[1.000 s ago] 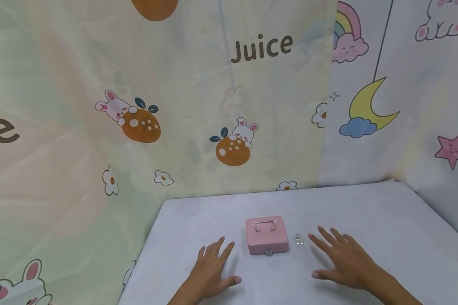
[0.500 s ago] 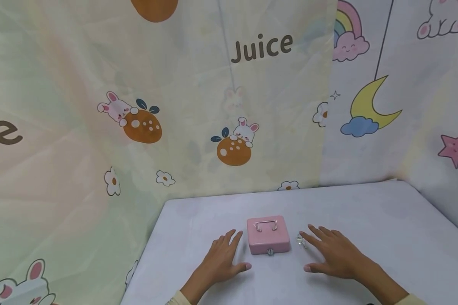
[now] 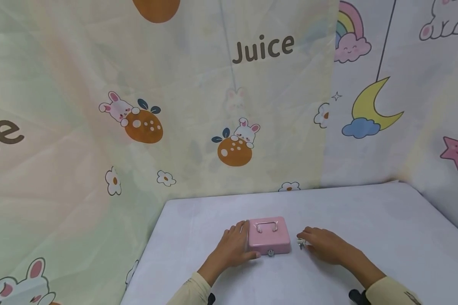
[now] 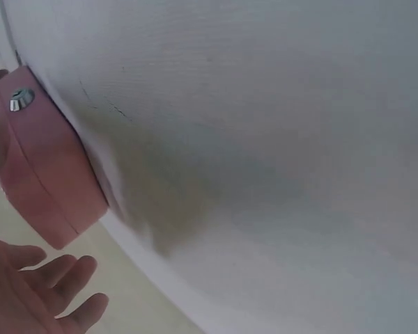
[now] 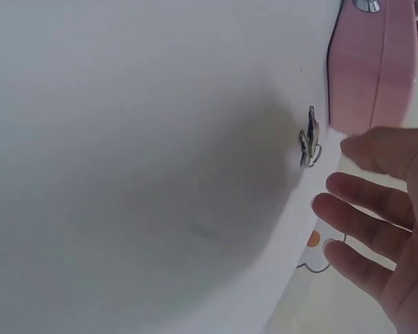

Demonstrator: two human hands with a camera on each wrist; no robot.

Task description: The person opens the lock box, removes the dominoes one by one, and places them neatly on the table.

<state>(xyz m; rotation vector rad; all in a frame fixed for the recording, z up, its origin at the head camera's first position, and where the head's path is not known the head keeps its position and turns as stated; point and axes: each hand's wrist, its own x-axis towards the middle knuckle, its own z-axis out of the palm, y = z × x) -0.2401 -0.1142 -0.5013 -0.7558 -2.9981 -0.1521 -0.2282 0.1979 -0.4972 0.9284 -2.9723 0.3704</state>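
A small pink metal cash box (image 3: 269, 237) sits on the white table, its lid down, with a silver wire handle (image 3: 267, 227) on top and a round lock (image 3: 270, 253) at the front. My left hand (image 3: 233, 245) is at its left side, fingers along that side and thumb by the front corner. Right of the box lie small silver keys (image 5: 310, 139) on a ring. My right hand (image 3: 326, 245) reaches over them, fingertips right at the keys in the head view. In the right wrist view its thumb and fingers are spread beside them.
The white tabletop (image 3: 366, 212) extends around the box on all sides. Behind it hangs a printed cloth (image 3: 194, 63) with rabbits, oranges and flowers, and a paler one with a moon stands at the right.
Both hands have moved inward and forward: the left to the side of the box, the right down to the keys, its fingers now more bent. Box and keys stay in place.
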